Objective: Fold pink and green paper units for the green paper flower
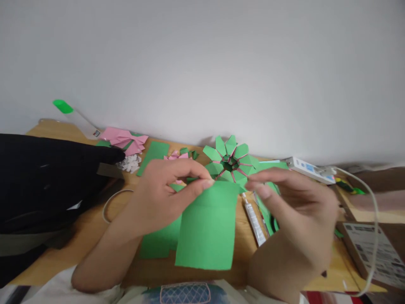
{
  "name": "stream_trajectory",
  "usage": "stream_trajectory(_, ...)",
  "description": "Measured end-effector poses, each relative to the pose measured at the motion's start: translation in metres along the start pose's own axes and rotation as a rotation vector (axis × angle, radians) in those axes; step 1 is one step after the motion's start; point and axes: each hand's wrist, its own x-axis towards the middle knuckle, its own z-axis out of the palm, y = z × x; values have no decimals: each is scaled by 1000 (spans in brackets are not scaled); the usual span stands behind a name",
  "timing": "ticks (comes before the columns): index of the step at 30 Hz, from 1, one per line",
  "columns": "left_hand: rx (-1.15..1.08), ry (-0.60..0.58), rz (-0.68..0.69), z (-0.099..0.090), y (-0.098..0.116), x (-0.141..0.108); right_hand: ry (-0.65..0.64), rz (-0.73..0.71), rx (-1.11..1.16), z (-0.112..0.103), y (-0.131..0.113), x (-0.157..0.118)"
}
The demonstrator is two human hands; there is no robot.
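Note:
A green paper sheet hangs upright in front of me, its lower edge slightly uneven. My left hand is closed in a pinch on the sheet's top edge, near its left corner. Just beyond the top right corner, my right hand has thumb and forefinger drawn together. Whether anything is between those fingertips I cannot tell. Behind the sheet stands a ring of folded green paper petals with pink edges, a paper flower. A glue tube lies below it, between the sheet and my right hand.
More green paper lies under the held sheet. Pink folded paper and white scraps are at the back left, beside a black cloth item. At right are a power strip, a white cable and a cardboard box.

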Motion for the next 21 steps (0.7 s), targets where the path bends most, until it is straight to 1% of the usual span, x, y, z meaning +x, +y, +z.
stream_trajectory(2,-32,-38,25,3,2,0,-125,-45,53,7,-3,1)
stream_trajectory(4,-57,-59,24,5,5,-1,-167,-89,53,12,-6,1)
stream_trajectory(6,-70,-57,-6,5,6,-1,-148,-110,37,13,-7,0)
stream_trajectory(10,-55,-27,-58,0,7,-2,-129,-109,23,7,-6,-1)
stream_trajectory(19,-19,-4,-65,-1,8,-2,-124,-108,32,9,-2,0)
stream_trajectory(20,-18,10,-69,-2,9,-2,-120,-106,28,7,-2,-1)
stream_trajectory(21,-18,47,-84,-2,10,-3,-99,-97,16,5,-2,-2)
